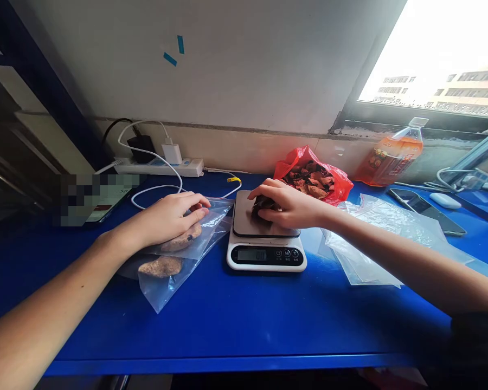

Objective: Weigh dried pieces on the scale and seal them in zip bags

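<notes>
A white kitchen scale [231, 260] with a metal plate stands mid-desk; its display [252, 255] shows faint digits. Over the plate, my right hand [282, 203] has its fingers curled around a dark brown dried piece [264, 204], mostly hidden under them. Left of the scale, my left hand [174, 216] lies on clear zip bags, fingers loosely bent and thumb apart. One bag [160, 292] contains a rough brown piece [160, 266]; another brown piece [183, 238] shows through the plastic beneath my hand. Behind the scale sits a red plastic bag [344, 189] full of reddish-brown dried pieces [311, 181].
Flat clear bags [374, 260] lie under my right forearm. Beyond them are a dark phone [427, 210], a white mouse [444, 200] and an orange drink bottle [394, 154]. At back left, a power strip [191, 167] trails white cables near a tablet-like screen [109, 197].
</notes>
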`<state>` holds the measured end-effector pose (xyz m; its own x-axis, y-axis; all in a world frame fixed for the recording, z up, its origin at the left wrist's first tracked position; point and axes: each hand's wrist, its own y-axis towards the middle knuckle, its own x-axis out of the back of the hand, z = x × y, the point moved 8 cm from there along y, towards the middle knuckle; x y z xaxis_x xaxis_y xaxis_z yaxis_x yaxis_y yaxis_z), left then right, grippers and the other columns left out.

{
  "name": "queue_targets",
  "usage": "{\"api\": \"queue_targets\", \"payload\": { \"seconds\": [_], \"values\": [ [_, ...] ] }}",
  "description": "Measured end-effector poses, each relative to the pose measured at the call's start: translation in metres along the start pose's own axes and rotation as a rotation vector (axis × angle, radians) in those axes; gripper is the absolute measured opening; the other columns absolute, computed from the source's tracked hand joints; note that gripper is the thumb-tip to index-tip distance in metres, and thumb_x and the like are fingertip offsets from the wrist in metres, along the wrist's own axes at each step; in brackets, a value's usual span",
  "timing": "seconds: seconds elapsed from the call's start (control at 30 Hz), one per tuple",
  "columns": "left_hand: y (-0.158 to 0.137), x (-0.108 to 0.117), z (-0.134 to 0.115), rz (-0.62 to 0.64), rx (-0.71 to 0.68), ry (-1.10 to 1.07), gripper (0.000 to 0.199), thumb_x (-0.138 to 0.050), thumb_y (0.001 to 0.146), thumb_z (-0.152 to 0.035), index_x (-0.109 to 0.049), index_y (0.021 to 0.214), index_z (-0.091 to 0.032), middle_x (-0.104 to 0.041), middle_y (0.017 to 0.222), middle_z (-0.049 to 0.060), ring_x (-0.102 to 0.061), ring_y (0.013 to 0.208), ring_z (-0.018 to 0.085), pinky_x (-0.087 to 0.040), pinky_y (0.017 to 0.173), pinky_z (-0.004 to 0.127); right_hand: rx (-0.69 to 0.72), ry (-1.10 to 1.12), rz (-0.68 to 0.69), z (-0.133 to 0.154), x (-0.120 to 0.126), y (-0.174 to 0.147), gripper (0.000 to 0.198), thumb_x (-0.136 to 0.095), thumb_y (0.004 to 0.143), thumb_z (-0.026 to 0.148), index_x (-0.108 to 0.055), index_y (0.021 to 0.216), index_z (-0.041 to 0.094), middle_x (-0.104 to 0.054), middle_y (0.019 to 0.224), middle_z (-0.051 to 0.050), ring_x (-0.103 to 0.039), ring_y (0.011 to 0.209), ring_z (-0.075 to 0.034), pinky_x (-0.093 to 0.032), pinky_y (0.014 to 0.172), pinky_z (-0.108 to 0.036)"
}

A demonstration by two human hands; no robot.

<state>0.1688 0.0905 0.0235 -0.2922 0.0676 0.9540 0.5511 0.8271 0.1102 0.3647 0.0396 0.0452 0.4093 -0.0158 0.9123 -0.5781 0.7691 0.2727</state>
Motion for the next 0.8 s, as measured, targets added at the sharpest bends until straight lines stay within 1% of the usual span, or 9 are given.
{"api": "queue_targets", "payload": {
  "seconds": [0.13, 0.23, 0.37, 0.5, 0.67, 0.73, 0.8],
  "values": [
    [-0.001, 0.0, 0.0, 0.011, 0.018, -0.012, 0.046, -0.039, 0.088, -0.053, -0.068, 0.11, -0.025, -0.071, 0.112, 0.006, -0.066, 0.101, 0.027, -0.049, 0.087, 0.036, -0.019, 0.004, -0.005, -0.003, 0.007, -0.008, 0.051, -0.061, 0.081, 0.025, -0.054, 0.131, 0.019, -0.057, 0.117, -0.012, -0.055, 0.11, -0.026, -0.049, 0.094, -0.044],
    [-0.002, -0.001, -0.001, 0.037, 0.03, -0.021, 0.046, -0.039, 0.088, -0.053, -0.067, 0.11, -0.024, -0.071, 0.112, 0.006, -0.066, 0.101, 0.027, -0.05, 0.088, 0.037, -0.011, -0.046, -0.047, -0.001, 0.011, -0.018, 0.053, -0.062, 0.081, 0.027, -0.052, 0.133, 0.019, -0.057, 0.119, -0.013, -0.055, 0.11, -0.027, -0.049, 0.097, -0.046],
    [-0.001, 0.001, -0.003, 0.029, 0.018, -0.012, 0.046, -0.039, 0.089, -0.053, -0.068, 0.11, -0.024, -0.07, 0.114, 0.006, -0.065, 0.104, 0.027, -0.049, 0.09, 0.038, 0.009, -0.126, -0.107, 0.006, 0.013, -0.036, 0.051, -0.06, 0.083, 0.023, -0.05, 0.134, 0.022, -0.056, 0.121, -0.013, -0.054, 0.112, -0.029, -0.048, 0.099, -0.05],
    [0.0, 0.001, -0.002, 0.032, 0.031, -0.015, 0.046, -0.04, 0.088, -0.053, -0.068, 0.111, -0.024, -0.07, 0.114, 0.006, -0.065, 0.104, 0.028, -0.049, 0.092, 0.038, -0.01, -0.132, -0.168, 0.005, 0.012, -0.053, 0.047, -0.058, 0.088, 0.025, -0.048, 0.134, 0.023, -0.055, 0.122, -0.014, -0.052, 0.113, -0.03, -0.047, 0.099, -0.053],
    [-0.001, 0.001, -0.003, 0.03, 0.011, -0.005, 0.045, -0.04, 0.09, -0.051, -0.067, 0.112, -0.023, -0.069, 0.116, 0.006, -0.064, 0.106, 0.027, -0.048, 0.094, 0.038, -0.03, -0.086, -0.252, 0.008, 0.01, -0.068, 0.048, -0.058, 0.089, 0.023, -0.044, 0.135, 0.021, -0.053, 0.125, -0.015, -0.051, 0.117, -0.029, -0.047, 0.1, -0.051],
    [-0.003, 0.001, -0.004, 0.048, 0.009, -0.004, 0.044, -0.04, 0.091, -0.05, -0.066, 0.114, -0.024, -0.068, 0.12, 0.006, -0.063, 0.108, 0.026, -0.048, 0.094, 0.037, -0.024, -0.082, -0.301, 0.016, 0.01, -0.074, 0.044, -0.057, 0.089, 0.02, -0.045, 0.132, 0.022, -0.053, 0.123, -0.015, -0.051, 0.116, -0.028, -0.048, 0.099, -0.05],
    [-0.004, 0.0, -0.005, 0.068, 0.015, 0.002, 0.045, -0.04, 0.092, -0.051, -0.066, 0.116, -0.023, -0.067, 0.122, 0.006, -0.062, 0.109, 0.026, -0.048, 0.094, 0.037, -0.009, -0.109, -0.363, 0.026, 0.011, -0.078, 0.037, -0.058, 0.091, 0.021, -0.049, 0.126, 0.021, -0.054, 0.121, -0.014, -0.053, 0.114, -0.027, -0.049, 0.097, -0.048]
  ]
}}
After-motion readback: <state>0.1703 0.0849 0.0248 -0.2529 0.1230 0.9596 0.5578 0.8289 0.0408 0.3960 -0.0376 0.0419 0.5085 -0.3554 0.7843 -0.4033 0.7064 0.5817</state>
